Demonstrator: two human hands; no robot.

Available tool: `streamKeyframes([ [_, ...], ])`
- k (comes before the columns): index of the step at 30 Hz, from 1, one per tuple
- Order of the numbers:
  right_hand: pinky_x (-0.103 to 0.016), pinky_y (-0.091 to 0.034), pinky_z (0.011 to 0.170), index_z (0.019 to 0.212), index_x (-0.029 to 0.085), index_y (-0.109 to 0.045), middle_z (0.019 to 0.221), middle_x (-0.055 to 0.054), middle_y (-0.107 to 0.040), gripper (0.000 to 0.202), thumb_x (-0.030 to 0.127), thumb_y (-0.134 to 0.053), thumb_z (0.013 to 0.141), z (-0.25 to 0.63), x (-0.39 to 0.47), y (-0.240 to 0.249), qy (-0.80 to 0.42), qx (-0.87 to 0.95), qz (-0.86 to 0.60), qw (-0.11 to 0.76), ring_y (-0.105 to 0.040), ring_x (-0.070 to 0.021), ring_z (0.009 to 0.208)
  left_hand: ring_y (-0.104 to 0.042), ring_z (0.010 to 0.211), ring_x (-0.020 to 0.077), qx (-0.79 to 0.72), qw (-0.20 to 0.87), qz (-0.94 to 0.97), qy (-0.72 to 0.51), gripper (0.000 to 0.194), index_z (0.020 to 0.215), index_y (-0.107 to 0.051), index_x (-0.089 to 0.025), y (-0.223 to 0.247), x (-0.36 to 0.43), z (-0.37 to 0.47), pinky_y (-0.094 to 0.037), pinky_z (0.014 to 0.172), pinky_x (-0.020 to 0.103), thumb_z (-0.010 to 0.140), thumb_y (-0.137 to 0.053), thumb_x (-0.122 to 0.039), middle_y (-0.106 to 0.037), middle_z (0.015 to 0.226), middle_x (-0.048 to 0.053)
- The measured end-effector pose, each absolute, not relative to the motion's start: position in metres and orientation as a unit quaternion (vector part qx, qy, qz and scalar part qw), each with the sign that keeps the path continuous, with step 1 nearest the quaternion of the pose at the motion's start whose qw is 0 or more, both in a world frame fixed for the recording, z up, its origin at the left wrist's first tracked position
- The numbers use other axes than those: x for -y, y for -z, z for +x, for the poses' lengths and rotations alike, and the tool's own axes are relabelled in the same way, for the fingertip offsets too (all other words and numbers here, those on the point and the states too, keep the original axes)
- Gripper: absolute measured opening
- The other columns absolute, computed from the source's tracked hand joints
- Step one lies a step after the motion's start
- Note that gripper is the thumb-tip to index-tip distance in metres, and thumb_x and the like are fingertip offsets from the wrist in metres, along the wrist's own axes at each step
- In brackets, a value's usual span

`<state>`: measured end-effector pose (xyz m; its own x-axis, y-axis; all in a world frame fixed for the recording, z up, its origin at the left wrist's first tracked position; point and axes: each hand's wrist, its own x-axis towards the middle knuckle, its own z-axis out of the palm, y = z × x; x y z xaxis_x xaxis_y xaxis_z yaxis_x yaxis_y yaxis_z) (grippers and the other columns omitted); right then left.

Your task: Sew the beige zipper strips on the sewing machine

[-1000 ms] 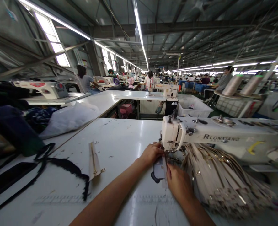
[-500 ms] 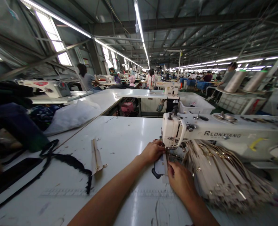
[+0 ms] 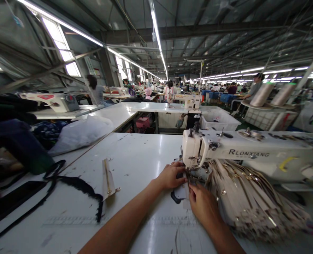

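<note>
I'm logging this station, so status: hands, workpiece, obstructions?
Left hand by machine head; right hand at pale strip's edge. Strip below head. Zipper bundle right of right hand.

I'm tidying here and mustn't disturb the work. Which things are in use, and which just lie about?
Seemingly in use:
sewing machine
pale strip, at left hand and right hand
zipper bundle, probably

Just lying about:
lone zipper, possibly related
frayed black strip
white bag

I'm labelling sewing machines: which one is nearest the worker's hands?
The RLONXIANG machine at front right: the left hand and right hand are at its needle end. The red-badged machine and the orange-lettered machine stand farther off.
</note>
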<state>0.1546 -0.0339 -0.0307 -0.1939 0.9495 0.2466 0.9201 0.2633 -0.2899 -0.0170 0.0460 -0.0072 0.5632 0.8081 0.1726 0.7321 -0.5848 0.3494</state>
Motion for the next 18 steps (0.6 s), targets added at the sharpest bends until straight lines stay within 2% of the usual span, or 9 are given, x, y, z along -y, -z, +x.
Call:
streamKeyframes([
  [5, -0.026, -0.045, 0.072, 0.102, 0.019, -0.066, 0.089, -0.006, -0.068, 0.03, 0.012, -0.044, 0.084, 0.158, 0.035, 0.034, -0.055, 0.767, -0.595, 0.234, -0.065, -0.0183, 0.081, -0.058, 0.091, 0.0218, -0.416, 0.141, 0.88, -0.182, 0.024, 0.095, -0.062, -0.019, 0.0, -0.037, -0.02, -0.047, 0.082, 0.032, 0.078, -0.068, -0.035, -0.06, 0.097, 0.005],
  [7, -0.026, -0.044, 0.071, 0.097, 0.018, -0.065, 0.085, -0.004, -0.067, 0.027, 0.011, -0.045, 0.08, 0.161, 0.035, 0.037, -0.063, 0.766, -0.587, 0.256, -0.064, -0.0174, 0.078, -0.058, 0.091, 0.0195, -0.345, 0.182, 0.902, -0.186, 0.019, 0.097, -0.064, -0.02, -0.002, -0.034, -0.021, -0.047, 0.082, 0.029, 0.08, -0.065, -0.027, -0.06, 0.097, 0.005],
  [11, -0.026, -0.041, 0.068, 0.081, 0.018, -0.059, 0.078, -0.003, -0.062, 0.015, 0.011, -0.047, 0.075, 0.166, 0.035, 0.042, -0.06, 0.773, -0.563, 0.287, -0.06, -0.0164, 0.072, -0.058, 0.094, 0.0183, -0.261, 0.227, 0.916, -0.203, 0.027, 0.107, -0.067, -0.02, -0.005, -0.031, -0.019, -0.047, 0.085, 0.027, 0.082, -0.059, -0.013, -0.061, 0.102, 0.006],
  [18, -0.025, -0.037, 0.062, 0.07, 0.02, -0.052, 0.069, -0.001, -0.057, 0.008, 0.016, -0.048, 0.075, 0.169, 0.035, 0.045, -0.057, 0.782, -0.539, 0.307, -0.055, -0.0142, 0.063, -0.059, 0.093, 0.0173, -0.254, 0.237, 0.916, -0.2, 0.023, 0.1, -0.071, -0.022, -0.001, -0.032, -0.017, -0.049, 0.085, 0.026, 0.085, -0.056, -0.013, -0.061, 0.101, 0.006],
])
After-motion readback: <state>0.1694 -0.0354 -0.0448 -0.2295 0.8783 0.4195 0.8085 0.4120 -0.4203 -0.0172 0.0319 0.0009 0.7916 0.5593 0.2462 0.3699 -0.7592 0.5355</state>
